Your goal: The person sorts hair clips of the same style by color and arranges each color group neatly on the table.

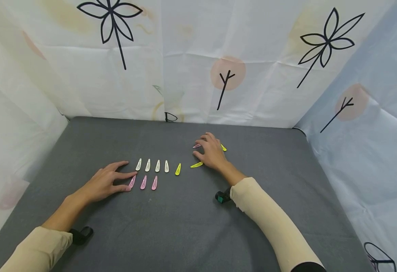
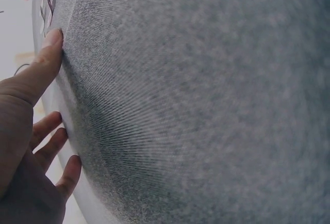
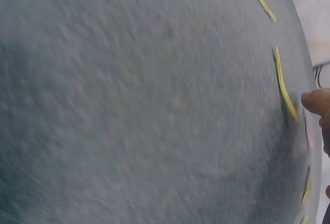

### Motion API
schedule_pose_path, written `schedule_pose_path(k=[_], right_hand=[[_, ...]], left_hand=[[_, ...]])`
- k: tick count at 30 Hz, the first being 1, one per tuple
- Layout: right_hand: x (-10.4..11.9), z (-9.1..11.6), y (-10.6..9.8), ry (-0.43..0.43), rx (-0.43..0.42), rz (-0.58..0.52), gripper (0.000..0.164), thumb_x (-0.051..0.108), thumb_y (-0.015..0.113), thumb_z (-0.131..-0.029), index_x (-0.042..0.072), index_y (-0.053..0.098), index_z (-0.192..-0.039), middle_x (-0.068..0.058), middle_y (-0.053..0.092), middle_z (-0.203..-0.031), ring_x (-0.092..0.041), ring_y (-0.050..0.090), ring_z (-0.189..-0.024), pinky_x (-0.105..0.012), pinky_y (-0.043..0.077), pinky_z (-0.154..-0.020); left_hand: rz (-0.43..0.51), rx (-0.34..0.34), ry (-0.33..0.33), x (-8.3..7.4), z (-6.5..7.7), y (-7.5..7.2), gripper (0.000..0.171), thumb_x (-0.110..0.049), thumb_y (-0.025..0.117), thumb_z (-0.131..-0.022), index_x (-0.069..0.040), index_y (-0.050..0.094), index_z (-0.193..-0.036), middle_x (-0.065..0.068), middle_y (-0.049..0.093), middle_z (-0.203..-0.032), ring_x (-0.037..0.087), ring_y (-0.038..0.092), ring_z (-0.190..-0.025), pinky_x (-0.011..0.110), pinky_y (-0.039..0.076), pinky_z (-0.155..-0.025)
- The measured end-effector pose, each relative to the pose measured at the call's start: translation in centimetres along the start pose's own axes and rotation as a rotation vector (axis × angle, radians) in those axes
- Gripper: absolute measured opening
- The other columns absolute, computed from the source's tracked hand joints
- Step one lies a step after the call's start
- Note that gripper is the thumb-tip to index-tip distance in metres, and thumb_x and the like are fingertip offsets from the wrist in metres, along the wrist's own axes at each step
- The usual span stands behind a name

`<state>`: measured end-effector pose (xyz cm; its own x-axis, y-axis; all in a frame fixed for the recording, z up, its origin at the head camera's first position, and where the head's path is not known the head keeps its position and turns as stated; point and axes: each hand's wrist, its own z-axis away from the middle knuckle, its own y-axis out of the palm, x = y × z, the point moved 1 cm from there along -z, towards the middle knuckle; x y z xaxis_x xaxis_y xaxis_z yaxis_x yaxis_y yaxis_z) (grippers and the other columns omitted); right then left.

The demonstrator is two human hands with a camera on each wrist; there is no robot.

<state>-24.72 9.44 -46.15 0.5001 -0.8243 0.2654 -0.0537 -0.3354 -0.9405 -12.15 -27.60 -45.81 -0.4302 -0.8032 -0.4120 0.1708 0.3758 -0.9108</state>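
Observation:
In the head view my left hand (image 1: 101,183) lies low over the table at the left. Its thumb and index fingertips are at the two ends of a pink snap hair clip (image 1: 132,181), the first in a row of three. Farther right, my right hand (image 1: 212,151) reaches over loose clips, its fingers spread and bent slightly downward. Another pink hair clip (image 1: 196,146) shows partly by its fingertips. A yellow hair clip (image 1: 196,165) lies just below its thumb, and a second yellow clip (image 1: 224,147) peeks out on the far side.
Several white hair clips (image 1: 157,166) stand in a row above the pink ones, with a yellow clip (image 1: 178,169) at its right end. The grey cloth-covered table (image 1: 171,226) is bordered by white printed curtains (image 1: 191,75) behind and at both sides.

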Motion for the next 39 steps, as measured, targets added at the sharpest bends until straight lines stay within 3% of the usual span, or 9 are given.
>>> schedule_pose_path(k=[12, 22, 39], right_hand=[[-2.1, -0.1, -0.1, 0.049, -0.037, 0.012, 0.038, 0.032, 0.071, -0.093, 0.010, 0.070, -0.124, -0.015, 0.059, -0.131, -0.030, 0.041, -0.134, -0.052, 0.037, -0.100], [-2.0, -0.1, -0.5, 0.050, 0.044, 0.028, 0.039, 0.033, 0.066, -0.096, 0.011, 0.067, -0.128, -0.013, 0.057, -0.135, -0.032, 0.033, -0.141, -0.054, 0.033, -0.106], [-1.4, 1.1, -1.1, -0.030, 0.055, 0.007, 0.030, 0.031, 0.072, -0.092, 0.012, 0.073, -0.115, -0.013, 0.060, -0.130, -0.034, 0.032, -0.143, -0.056, 0.031, -0.108]], left_hand=[[-0.006, -0.002, 0.002, 0.1, 0.0, 0.1, 0.057, -0.043, 0.076, -0.085, -0.018, 0.065, -0.135, 0.024, 0.043, -0.148, 0.045, 0.037, -0.135, 0.071, 0.032, -0.097], [-0.006, 0.005, -0.006, 0.1, 0.0, 0.1, 0.057, -0.043, 0.076, -0.086, -0.018, 0.064, -0.135, 0.023, 0.043, -0.148, 0.045, 0.037, -0.135, 0.071, 0.032, -0.096], [-0.012, 0.000, 0.002, 0.1, 0.0, 0.1, 0.057, -0.042, 0.077, -0.085, -0.017, 0.064, -0.135, 0.024, 0.043, -0.148, 0.045, 0.038, -0.135, 0.072, 0.032, -0.096]])
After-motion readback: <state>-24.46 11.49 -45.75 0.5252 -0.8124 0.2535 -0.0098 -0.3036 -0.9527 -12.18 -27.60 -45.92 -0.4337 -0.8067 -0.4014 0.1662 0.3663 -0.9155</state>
